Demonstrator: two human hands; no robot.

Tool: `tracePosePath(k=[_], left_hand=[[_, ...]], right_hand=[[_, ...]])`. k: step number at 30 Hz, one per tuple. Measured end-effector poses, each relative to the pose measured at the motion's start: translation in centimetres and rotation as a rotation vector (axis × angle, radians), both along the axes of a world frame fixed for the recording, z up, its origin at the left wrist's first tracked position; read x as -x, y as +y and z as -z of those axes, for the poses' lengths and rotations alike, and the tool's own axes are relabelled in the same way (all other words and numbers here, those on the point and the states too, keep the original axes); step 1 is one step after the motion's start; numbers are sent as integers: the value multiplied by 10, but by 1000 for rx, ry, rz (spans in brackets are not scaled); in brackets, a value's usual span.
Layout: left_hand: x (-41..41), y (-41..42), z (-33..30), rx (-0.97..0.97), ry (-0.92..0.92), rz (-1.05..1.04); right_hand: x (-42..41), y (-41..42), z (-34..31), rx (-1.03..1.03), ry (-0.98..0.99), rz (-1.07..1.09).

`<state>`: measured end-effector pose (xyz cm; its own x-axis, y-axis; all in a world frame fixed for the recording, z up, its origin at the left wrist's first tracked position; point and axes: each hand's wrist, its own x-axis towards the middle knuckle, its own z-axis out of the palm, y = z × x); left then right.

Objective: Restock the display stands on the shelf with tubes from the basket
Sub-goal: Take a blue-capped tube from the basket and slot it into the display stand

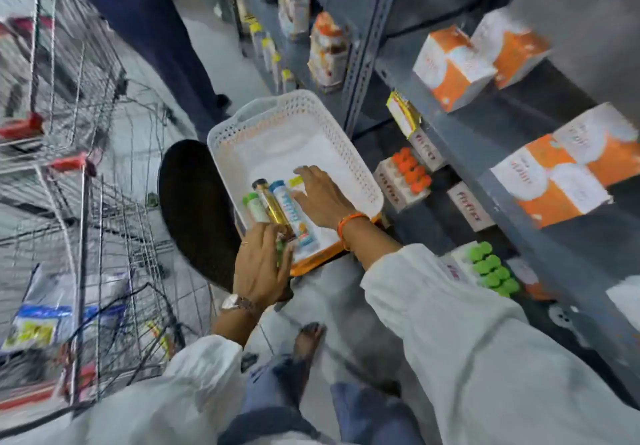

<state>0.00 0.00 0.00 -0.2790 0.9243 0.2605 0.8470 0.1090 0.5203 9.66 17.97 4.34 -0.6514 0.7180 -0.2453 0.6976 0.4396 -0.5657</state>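
Observation:
A white perforated basket point(349, 153) sits on the floor by the shelf. Inside it lie a green-capped tube point(254, 205), a dark-capped gold tube point(272, 207) and a blue-capped white tube point(294, 216). My left hand point(261, 261) is at the basket's near edge, its fingers curled around the lower ends of the tubes. My right hand point(320, 198) reaches into the basket with fingers spread, over a yellow-capped tube point(295, 181) that it mostly hides. On the low shelf stand a display stand of orange-capped tubes point(410, 170) and one of green-capped tubes point(490, 268).
Orange-and-white boxes point(550, 177) fill the grey metal shelves point(460, 139) on the right. Wire trolleys point(86, 202) with red handles crowd the left. A black round object point(194, 209) lies left of the basket. Another person's dark-trousered leg point(162, 39) stands behind it.

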Motion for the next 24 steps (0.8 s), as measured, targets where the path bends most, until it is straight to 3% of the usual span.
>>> tracePosePath(k=[3, 13, 18, 21, 24], left_hand=[[-1, -5, 8, 22, 88, 98], [-2, -8, 23, 13, 170, 133], [-3, -8, 15, 18, 165, 129], [-5, -9, 11, 1, 136, 123], [-9, -7, -1, -52, 71, 97]], right_hand=[[17, 6, 6, 177, -16, 33], [39, 18, 10, 262, -18, -8], [24, 30, -13, 503, 172, 83], [3, 37, -43, 642, 399, 218], [-25, 47, -86, 654, 616, 327]])
